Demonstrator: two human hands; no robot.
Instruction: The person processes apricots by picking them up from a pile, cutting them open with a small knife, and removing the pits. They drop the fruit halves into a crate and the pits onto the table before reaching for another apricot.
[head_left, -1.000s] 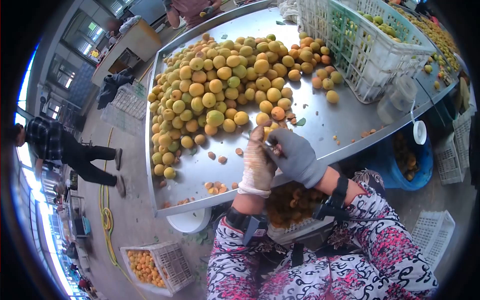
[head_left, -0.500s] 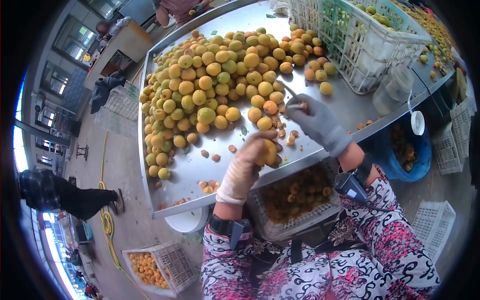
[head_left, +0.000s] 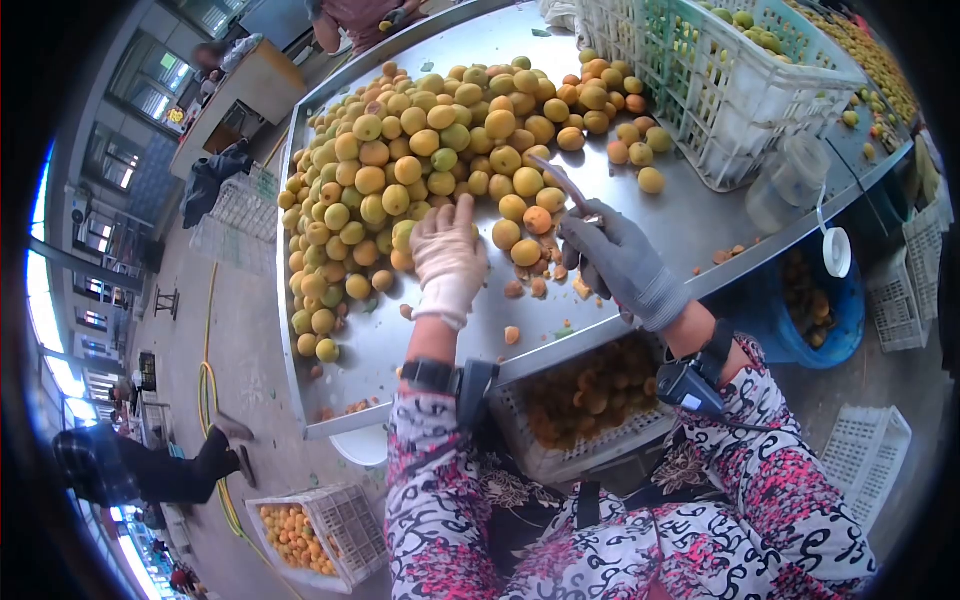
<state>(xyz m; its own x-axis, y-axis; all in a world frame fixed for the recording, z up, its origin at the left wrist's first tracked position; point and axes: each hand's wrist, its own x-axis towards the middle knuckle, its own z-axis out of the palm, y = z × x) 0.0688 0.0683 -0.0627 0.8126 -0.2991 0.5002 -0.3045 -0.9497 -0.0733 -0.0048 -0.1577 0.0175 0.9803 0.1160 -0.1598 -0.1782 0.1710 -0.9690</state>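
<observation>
My left hand, in a pale glove, lies over the front edge of a heap of apricots, fingers stretched out onto the fruit. What is under its palm is hidden. In my right hand, gloved in grey, is a knife whose blade points up and left over the tray. Just left of that hand sit loose whole apricots and several orange apricot pieces. Both hands are above the metal table.
A crate of apricot halves stands below the table's front edge. At right are a white crate, a clear plastic jar and a blue tub. Another person works across the table; someone else walks at left near a yellow hose.
My left hand has moved forward and left to the heap; the apricot it held is gone from view. My right hand keeps the knife and has shifted slightly. The person at left has stepped.
</observation>
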